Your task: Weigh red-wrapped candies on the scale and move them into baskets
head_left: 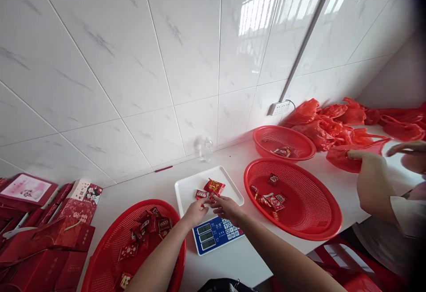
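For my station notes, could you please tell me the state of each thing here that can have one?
Left hand: at the packets, grip unclear
Right hand: likewise
Scale tray: holding packets
Scale display: unreadable
Left basket: partly filled
Middle basket: few packets
Far basket: few packets
Red bags: mostly heaped
Bottle: upright

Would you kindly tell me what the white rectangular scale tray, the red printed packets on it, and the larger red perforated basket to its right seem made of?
White rectangular scale tray: probably plastic, smooth and satiny with a raised rim; perhaps coated metal.
Red printed packets: likely thin glossy film, creased.
Larger red basket: apparently moulded plastic, semi-gloss, with regular holes.
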`<action>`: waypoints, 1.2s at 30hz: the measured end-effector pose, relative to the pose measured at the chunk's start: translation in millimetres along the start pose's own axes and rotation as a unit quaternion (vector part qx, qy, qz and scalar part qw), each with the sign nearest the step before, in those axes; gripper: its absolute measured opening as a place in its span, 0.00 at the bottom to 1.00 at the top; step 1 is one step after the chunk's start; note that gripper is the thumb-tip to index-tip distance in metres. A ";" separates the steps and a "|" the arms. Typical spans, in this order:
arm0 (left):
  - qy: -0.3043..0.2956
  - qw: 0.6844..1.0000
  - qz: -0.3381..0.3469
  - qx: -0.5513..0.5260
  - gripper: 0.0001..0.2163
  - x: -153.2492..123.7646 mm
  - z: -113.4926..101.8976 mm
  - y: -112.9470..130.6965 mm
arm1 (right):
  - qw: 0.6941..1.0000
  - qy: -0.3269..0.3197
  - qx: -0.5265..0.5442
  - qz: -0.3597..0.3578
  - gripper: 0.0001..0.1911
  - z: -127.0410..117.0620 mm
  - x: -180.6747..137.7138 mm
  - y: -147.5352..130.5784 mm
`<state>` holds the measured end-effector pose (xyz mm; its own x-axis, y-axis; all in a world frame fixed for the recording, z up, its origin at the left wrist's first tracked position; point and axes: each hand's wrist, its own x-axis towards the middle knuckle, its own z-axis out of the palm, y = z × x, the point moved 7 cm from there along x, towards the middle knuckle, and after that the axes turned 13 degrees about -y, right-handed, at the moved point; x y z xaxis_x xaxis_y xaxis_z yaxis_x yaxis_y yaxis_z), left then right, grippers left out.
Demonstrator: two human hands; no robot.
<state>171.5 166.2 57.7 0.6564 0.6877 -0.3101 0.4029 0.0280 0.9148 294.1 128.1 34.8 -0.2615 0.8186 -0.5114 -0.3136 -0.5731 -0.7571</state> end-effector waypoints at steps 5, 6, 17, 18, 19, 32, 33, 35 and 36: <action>-0.006 1.000 0.015 0.027 0.17 -12.8 11.0 -1.1 | 0.996 0.026 -0.080 -0.006 0.19 -17.8 -5.3 6.3; 0.008 0.999 0.013 0.028 0.16 -18.0 9.5 -3.6 | 0.989 0.055 -0.133 -0.021 0.19 -24.7 -9.9 5.5; 0.114 0.923 -0.169 0.328 0.36 -92.2 -0.6 -52.7 | 0.803 0.102 -0.578 -0.103 0.22 -14.8 -11.6 -5.8; 0.118 0.920 -0.186 0.323 0.37 -99.1 -0.5 -59.3 | 0.804 0.097 -0.577 -0.105 0.23 -11.9 -8.4 -2.4; 0.118 0.922 -0.197 0.312 0.38 -105.8 0.0 -65.5 | 0.806 0.093 -0.574 -0.107 0.23 -9.6 -5.9 0.9; -0.045 0.980 -0.143 0.129 0.43 -190.8 26.6 -129.6 | 0.840 0.233 -0.354 -0.338 0.28 -34.0 -83.9 -145.1; -0.037 0.986 -0.137 0.086 0.42 -195.7 22.3 -134.3 | 0.837 0.169 -0.388 -0.347 0.24 -15.3 -86.9 -146.7; 0.026 0.990 -0.138 0.014 0.36 -203.1 5.2 -141.5 | 0.821 0.009 -0.472 -0.322 0.17 27.3 -85.8 -126.3; 0.071 0.987 -0.147 0.003 0.33 -206.1 -5.8 -144.4 | 0.806 -0.055 -0.508 -0.298 0.15 45.0 -84.4 -107.7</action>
<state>-25.7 24.5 -9.0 0.4145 0.7453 -0.5223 0.5660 0.2383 0.7892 308.8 119.1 177.8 -0.4384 0.8966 0.0628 0.4813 0.2932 -0.8261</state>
